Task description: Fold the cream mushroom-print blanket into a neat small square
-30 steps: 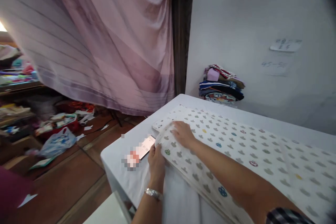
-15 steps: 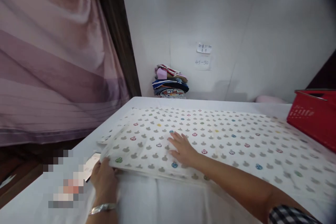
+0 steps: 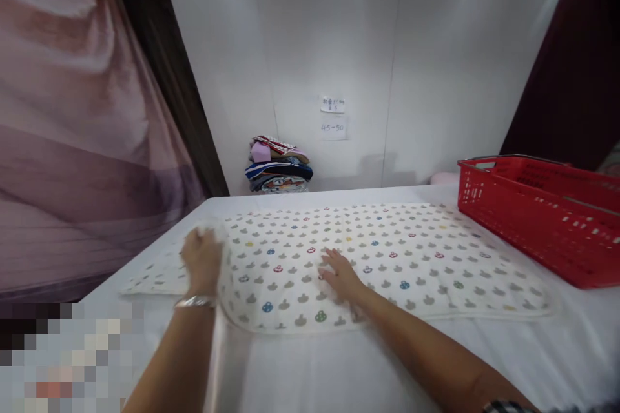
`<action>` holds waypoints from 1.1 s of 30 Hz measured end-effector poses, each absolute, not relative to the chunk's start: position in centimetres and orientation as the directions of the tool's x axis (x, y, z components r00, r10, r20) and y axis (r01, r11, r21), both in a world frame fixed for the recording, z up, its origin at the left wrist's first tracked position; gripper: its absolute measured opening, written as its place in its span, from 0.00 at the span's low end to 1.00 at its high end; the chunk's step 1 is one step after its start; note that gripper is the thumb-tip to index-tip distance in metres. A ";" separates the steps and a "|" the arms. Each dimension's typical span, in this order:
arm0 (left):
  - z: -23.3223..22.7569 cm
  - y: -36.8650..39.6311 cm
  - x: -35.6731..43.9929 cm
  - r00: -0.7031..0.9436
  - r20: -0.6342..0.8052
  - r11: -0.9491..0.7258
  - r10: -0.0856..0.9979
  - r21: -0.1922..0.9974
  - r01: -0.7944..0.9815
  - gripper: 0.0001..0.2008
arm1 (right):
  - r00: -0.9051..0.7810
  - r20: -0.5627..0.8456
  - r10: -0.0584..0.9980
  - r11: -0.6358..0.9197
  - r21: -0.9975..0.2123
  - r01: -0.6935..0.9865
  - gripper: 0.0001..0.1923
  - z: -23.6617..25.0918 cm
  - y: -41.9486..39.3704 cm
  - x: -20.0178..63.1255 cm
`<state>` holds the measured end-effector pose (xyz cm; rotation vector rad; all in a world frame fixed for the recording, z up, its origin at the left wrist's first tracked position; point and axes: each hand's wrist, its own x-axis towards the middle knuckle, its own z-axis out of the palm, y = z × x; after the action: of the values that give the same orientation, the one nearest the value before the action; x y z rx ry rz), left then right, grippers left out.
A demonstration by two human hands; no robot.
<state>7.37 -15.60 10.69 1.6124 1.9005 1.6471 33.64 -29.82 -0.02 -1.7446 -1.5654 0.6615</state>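
Note:
A white cloth with small grey and coloured prints (image 3: 387,258) lies spread flat on a table with a white cover (image 3: 339,368). My left hand (image 3: 202,259), with a metal bracelet at the wrist, grips the cloth's upper left corner, which is bunched between the fingers. My right hand (image 3: 340,274) rests flat, fingers apart, on the middle of the cloth near its front edge.
A red plastic basket (image 3: 537,213) stands at the table's right side. A stack of folded clothes (image 3: 278,164) sits at the back against the white wall, under two paper notes (image 3: 333,116). A pink curtain (image 3: 72,110) hangs at the left.
The view swung right, away from the floor and curtain. My left hand moved from the cloth's near left edge up to its far left corner. My right hand stayed pressed on the cloth.

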 end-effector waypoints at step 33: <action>0.6 -34.3 31.0 0.824 0.189 -0.829 0.535 0.306 0.468 0.26 | 0.557 -0.388 0.734 -0.137 -0.888 -0.438 0.08 3.5 -40.2 54.4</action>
<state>31.04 -34.25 0.56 2.7600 0.7723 0.3918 54.36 -40.17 3.46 -1.3702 -0.2803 1.0341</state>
